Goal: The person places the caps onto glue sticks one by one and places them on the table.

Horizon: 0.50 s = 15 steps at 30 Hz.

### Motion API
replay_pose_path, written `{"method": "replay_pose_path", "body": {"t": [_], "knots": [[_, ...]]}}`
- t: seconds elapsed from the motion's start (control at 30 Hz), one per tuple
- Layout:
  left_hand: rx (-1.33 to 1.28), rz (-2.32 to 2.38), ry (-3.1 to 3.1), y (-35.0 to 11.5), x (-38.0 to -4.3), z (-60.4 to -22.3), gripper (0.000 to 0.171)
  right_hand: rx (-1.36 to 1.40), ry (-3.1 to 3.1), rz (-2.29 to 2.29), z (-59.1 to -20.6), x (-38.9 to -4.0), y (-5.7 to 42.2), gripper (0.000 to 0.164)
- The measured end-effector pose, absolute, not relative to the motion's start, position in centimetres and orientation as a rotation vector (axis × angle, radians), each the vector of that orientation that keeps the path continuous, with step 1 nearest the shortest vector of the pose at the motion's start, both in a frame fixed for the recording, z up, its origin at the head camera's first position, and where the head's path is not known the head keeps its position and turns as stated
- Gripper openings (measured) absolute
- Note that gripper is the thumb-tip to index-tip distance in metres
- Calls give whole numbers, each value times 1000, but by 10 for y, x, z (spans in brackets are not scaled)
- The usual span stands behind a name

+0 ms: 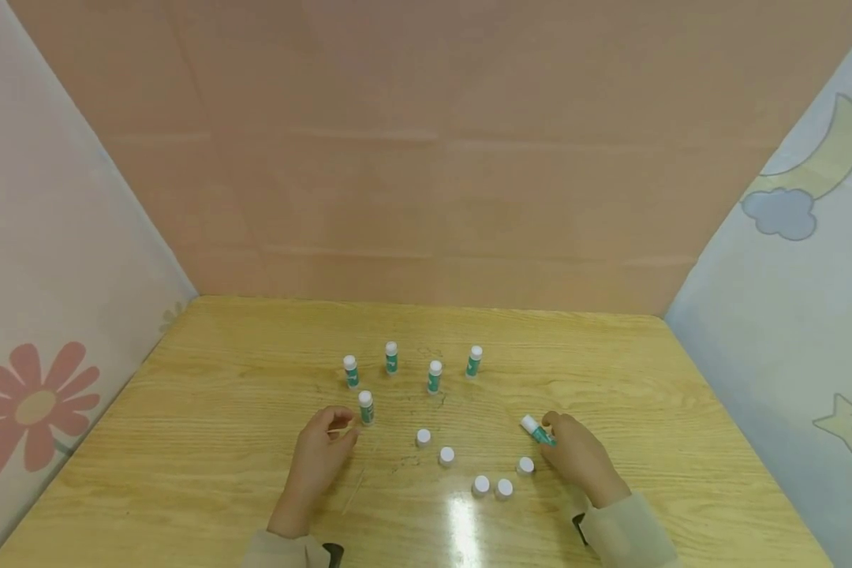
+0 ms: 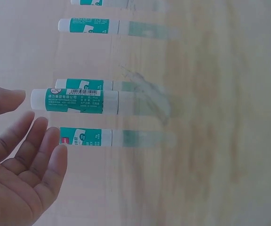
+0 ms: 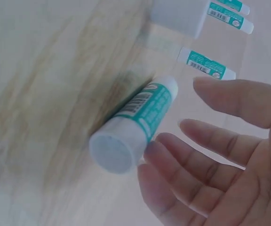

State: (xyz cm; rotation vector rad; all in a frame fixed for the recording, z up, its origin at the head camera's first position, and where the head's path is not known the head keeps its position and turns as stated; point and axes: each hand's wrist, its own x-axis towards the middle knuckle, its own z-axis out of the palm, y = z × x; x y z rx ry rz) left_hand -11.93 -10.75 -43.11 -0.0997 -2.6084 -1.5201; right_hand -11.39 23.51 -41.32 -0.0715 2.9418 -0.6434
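A green-and-white glue stick (image 1: 534, 427) lies on its side on the table, with my right hand (image 1: 577, 451) just beside it. In the right wrist view, relaxed fingertips (image 3: 156, 148) come right up to the edge of this glue stick (image 3: 147, 110), and the thumb stands well apart from it. My left hand (image 1: 324, 443) hovers near an upright glue stick (image 1: 366, 410), its fingers loosely bent around nothing. The left wrist view shows that glue stick (image 2: 74, 101) just past the fingertips.
More glue sticks stand upright farther back, among them one at the far left (image 1: 351, 372) and one at the right (image 1: 474, 363). Several white caps (image 1: 446, 456) are scattered across the middle and front of the table. A thin pale strip (image 1: 353, 491) lies near the left hand.
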Motion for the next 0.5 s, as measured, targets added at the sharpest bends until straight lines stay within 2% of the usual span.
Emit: {"method": "replay_pose_path", "body": {"t": [0.5], "knots": [[-108, -1534, -2620, -108, -122, -430, 24, -80, 2935, -705, -409, -109, 227, 31]]}}
